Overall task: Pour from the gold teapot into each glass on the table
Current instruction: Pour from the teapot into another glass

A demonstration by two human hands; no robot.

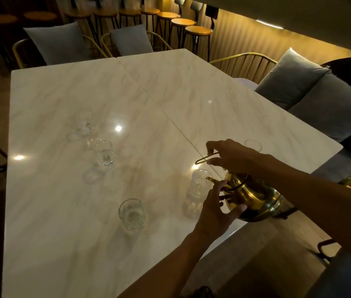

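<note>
Your right hand [232, 157] has the gold teapot [254, 196] by its wire handle near the tabletop's [84, 87] right edge, left hand [215, 206] curled loosely under the body. Spout's pointing left, right at the nearest glass [197, 190], so tip that way.

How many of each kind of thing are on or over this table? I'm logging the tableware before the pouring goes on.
Clear glasses: 5, at and, the last partly hidden behind the right hand
Gold teapot: 1, held tilted, the left hand at its side
Total: 6
</note>
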